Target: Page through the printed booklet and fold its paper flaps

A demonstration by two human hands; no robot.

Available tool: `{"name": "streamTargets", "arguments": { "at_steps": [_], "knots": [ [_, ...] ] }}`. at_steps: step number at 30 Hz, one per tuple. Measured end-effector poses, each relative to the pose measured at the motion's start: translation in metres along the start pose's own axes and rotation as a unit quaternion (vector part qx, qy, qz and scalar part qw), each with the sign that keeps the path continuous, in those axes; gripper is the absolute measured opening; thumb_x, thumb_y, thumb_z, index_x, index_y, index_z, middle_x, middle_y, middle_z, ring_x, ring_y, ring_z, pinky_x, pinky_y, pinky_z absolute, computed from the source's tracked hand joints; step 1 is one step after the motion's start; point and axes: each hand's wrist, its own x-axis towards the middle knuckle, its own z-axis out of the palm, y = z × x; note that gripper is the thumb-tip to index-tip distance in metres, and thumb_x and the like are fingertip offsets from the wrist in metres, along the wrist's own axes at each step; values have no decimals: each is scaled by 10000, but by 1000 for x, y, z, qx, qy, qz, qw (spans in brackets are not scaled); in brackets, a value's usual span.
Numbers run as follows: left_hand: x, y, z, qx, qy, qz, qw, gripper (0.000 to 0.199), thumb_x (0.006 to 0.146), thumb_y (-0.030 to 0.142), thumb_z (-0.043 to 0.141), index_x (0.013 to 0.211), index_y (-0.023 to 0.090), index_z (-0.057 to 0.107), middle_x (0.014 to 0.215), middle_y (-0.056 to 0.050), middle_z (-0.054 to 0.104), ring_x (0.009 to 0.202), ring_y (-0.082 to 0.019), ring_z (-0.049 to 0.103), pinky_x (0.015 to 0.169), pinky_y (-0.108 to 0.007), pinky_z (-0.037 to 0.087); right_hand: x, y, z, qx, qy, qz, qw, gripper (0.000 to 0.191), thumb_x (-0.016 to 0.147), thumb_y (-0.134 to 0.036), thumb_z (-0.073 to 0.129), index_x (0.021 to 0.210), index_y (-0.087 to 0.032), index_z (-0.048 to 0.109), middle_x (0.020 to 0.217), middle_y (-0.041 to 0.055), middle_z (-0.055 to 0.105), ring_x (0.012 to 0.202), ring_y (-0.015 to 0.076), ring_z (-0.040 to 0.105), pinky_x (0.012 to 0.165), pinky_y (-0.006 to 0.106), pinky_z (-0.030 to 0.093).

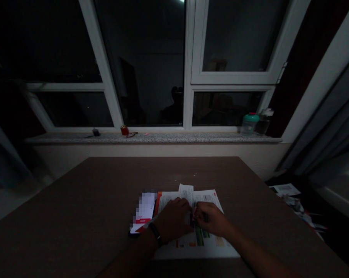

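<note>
An open booklet (pixel 217 253) with printed text and coloured pictures lies on the table, a folded strip of printed paper (pixel 186 190) sticking out past its top edge. My left hand (pixel 174 218), a dark band on its wrist, rests over the booklet's middle. Its fingers and thumb curve around a small dark thing (pixel 192 220) that I cannot make out in the dim light. Just to the right, my right hand (pixel 210 218) is closed in a pinch against that spot. A tiny pinkish bit shows at its fingertips; the rest is hidden.
A phone (pixel 144 212) with a lit screen lies at the booklet's left edge. Small white scraps (pixel 195 175) dot the brown table (pixel 105 193). On the sill beyond stand a teal-lidded bottle (pixel 250 123), a clear bottle (pixel 264 121) and a small red jar (pixel 124 130).
</note>
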Motion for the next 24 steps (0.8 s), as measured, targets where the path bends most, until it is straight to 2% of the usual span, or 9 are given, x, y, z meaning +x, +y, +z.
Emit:
{"name": "streamTargets", "arguments": {
  "at_steps": [5,8,13,16,21,24],
  "knots": [
    [-1,-5,14,9,26,8,1000,584,720,466,798,1193,240,539,1254,-62,529,1127,-299,480,944,-416,392,0,-4,-1,-8,-54,-49,997,176,672,-45,559,726,-207,516,688,-33,520,641,124,516,608,213,369],
    [-1,-7,17,10,24,9,1000,589,735,479,780,1213,247,525,1274,-63,519,1140,-300,470,960,-429,385,3,-1,2,-22,-32,-57,998,183,680,-24,528,698,-203,496,700,-21,527,671,133,522,625,219,372],
    [-1,-7,17,10,26,10,1000,632,723,487,784,1230,233,503,1292,-60,516,1148,-297,465,969,-449,379,9,5,5,-68,25,-1,997,190,754,-17,482,726,-205,488,720,-12,522,703,142,530,646,227,376],
    [-1,-7,14,8,20,9,1000,628,723,498,781,1226,242,508,1278,-52,519,1142,-292,467,956,-433,384,8,2,3,-57,17,1,998,191,732,-17,493,722,-207,478,708,-23,510,676,134,523,625,219,369],
    [-1,-6,13,5,19,6,1000,619,726,493,777,1231,252,513,1243,-53,524,1116,-292,474,933,-415,391,0,-2,1,-16,-38,-41,998,209,651,-13,528,687,-208,462,671,-46,481,611,112,491,576,204,344],
    [-1,-7,16,3,23,7,1000,625,721,494,779,1234,252,516,1254,-58,520,1115,-297,473,938,-425,386,2,-1,2,-24,-32,-39,998,207,669,-12,529,678,-206,459,681,-38,493,643,122,507,602,210,359]
  ]
}}
